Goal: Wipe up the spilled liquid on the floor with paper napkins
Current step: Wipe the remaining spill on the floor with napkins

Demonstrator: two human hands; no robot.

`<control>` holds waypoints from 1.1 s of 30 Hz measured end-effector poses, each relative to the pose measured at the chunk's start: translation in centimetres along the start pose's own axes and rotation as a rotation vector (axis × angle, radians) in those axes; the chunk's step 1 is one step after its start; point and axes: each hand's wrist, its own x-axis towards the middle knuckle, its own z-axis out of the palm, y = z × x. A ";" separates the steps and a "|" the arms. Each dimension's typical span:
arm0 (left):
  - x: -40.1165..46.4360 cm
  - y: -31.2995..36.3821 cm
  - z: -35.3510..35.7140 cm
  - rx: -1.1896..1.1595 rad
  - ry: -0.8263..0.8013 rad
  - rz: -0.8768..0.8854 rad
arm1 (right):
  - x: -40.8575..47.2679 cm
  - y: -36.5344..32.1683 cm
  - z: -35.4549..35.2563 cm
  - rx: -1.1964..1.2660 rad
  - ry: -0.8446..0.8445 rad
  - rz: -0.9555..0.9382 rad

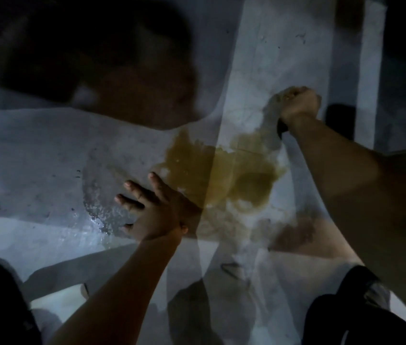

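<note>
A yellowish-brown puddle of spilled liquid (pixel 221 170) spreads over the pale floor (pixel 47 150) in the middle of the head view. My left hand (pixel 152 207) lies flat on the floor, fingers spread, just left of the puddle's edge. Beyond the puddle's far right side, my right hand (pixel 299 105) grips a wadded, stained paper napkin (pixel 287 94) and presses it on the floor. Only the top of the napkin shows past the knuckles.
A wet, glistening patch (pixel 97 210) shines on the floor left of my left hand. Heavy shadows cover the far left. A dark object (pixel 340 123) stands right of my right hand. My dark-clothed knees (pixel 361 317) sit at the bottom corners.
</note>
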 end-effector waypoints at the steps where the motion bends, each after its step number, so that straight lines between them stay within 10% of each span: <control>1: 0.0 0.0 0.0 0.014 0.002 -0.002 | -0.3 -1.0 0.9 0.076 -0.015 -0.033; 5: 0.0 -0.1 0.3 0.020 0.017 -0.002 | -3.9 -2.4 6.1 0.643 0.061 -0.141; 8: 0.3 -0.3 0.4 -0.005 0.007 0.003 | -10.3 -4.7 6.7 0.365 -0.060 -0.614; 12: 0.4 -0.3 0.4 -0.025 0.005 -0.016 | -17.6 -1.0 6.8 0.113 -0.314 -0.710; 19: 0.2 -0.2 0.1 -0.028 -0.002 -0.029 | -9.4 2.6 2.8 -0.088 0.131 -0.369; 28: -0.3 -0.1 -0.5 -0.032 0.005 -0.025 | -19.5 -1.2 5.6 0.011 -0.200 -0.588; 33: -0.4 -1.3 -0.4 0.001 0.035 -0.003 | -18.3 -4.3 5.7 0.058 -0.072 -0.501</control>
